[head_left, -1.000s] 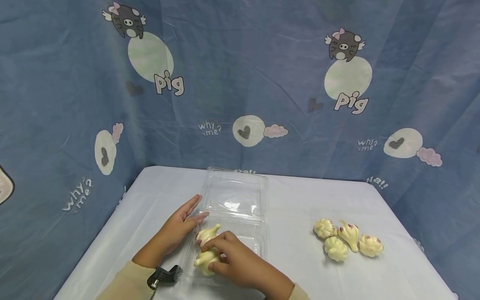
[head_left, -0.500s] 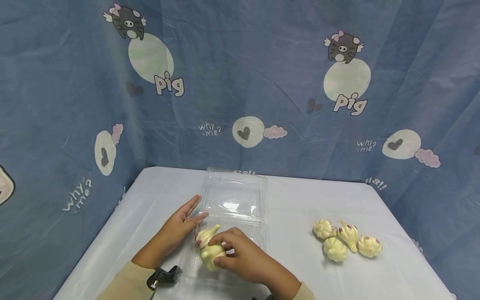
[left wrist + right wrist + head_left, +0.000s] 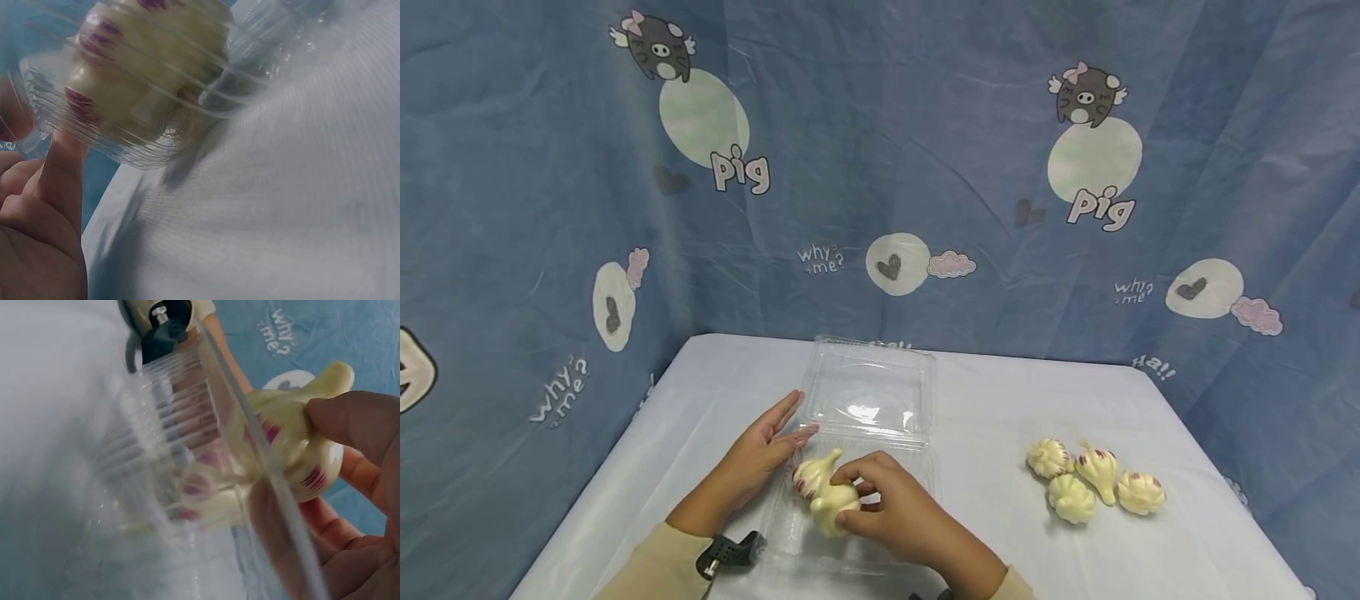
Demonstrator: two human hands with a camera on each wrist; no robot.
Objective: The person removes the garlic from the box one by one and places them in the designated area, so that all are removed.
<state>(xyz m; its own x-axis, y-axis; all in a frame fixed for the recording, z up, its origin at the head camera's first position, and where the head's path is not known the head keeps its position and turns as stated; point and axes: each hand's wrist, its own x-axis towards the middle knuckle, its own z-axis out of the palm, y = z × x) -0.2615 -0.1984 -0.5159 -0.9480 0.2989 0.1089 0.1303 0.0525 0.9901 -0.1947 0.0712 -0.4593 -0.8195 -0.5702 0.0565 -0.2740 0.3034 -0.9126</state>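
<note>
A clear plastic clamshell box (image 3: pixel 850 557) lies opened flat, its lid (image 3: pixel 868 387) folded back to the far side. Inside the base at the left is one garlic bulb (image 3: pixel 808 477) with purple streaks, its stem pointing away. My right hand (image 3: pixel 902 512) pinches a second garlic bulb (image 3: pixel 290 440) between thumb and fingers, close beside the first, over the box. At the box's left side my left hand (image 3: pixel 758 460) has its fingers extended, with the thumb at the ribbed wall (image 3: pixel 144 156) in the left wrist view. The left wrist view shows purple-streaked garlic through that wall.
Several more garlic bulbs (image 3: pixel 1097 473) lie grouped on the white tablecloth (image 3: pixel 992 408) to the right. A blue printed curtain (image 3: pixel 925 167) hangs behind and around the table. A black wrist strap (image 3: pixel 730 552) sits on the left wrist near the box's front-left corner.
My right hand has shifted right and slightly away from me, and the bulb it pinches has moved with it. My left hand and the first bulb stay nearly in place.
</note>
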